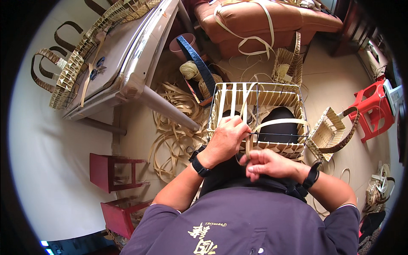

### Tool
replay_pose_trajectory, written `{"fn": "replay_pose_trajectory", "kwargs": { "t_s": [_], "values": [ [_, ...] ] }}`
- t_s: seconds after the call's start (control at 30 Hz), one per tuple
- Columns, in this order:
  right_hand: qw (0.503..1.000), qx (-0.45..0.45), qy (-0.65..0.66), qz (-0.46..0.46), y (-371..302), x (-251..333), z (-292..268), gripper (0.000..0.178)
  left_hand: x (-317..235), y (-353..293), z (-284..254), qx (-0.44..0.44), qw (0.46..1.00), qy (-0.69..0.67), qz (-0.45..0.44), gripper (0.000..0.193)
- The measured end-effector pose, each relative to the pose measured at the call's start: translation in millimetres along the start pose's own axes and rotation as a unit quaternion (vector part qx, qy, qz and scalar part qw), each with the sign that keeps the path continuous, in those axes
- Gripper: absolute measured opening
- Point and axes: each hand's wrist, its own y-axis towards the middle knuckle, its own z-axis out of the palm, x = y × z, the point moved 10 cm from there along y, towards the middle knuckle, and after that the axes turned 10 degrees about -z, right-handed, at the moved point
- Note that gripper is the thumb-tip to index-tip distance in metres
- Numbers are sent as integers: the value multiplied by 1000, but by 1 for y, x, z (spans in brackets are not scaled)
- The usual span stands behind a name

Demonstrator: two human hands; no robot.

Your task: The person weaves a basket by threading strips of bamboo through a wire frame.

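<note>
Left hand (231, 134) pinches strip (248, 147) at basket (278, 99); right hand (270, 163) half-curled, grip unclear.
Tiled floor (325, 80) beyond the hands, table (121, 55) leftward.

Home workshop: baskets (325, 134), loose strips (180, 102), apparently a sofa (250, 27).

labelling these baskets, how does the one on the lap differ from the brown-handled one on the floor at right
The lap basket looks larger than the floor basket. The floor basket has a brown arched handle; no handle shows on the lap basket. The lap basket is largely open through its frame; the floor basket's base looks closed. Both have pale strip walls.
</note>
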Motion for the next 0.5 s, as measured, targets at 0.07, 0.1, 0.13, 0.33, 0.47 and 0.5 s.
{"fn": "replay_pose_trajectory", "kwargs": {
  "t_s": [0.07,0.1,0.13,0.33,0.47,0.5],
  "values": [
    [998,9,-49,36,-20,-4,2,29,4,-2,-1,-2,1000,-13,-11,9],
    [995,18,-77,60,-33,-5,2,29,8,-3,0,-3,999,-28,-27,11],
    [991,1,-107,79,-46,-3,-1,31,5,-5,-2,-20,999,-26,-5,14],
    [950,8,-311,25,-122,12,-16,26,-5,-4,-6,-45,996,-23,70,20],
    [947,6,-314,73,-163,7,-17,24,-4,-7,6,-100,992,5,82,19],
    [947,9,-313,72,-172,4,-16,24,-4,-11,7,-117,989,23,82,18]
  ]
}}
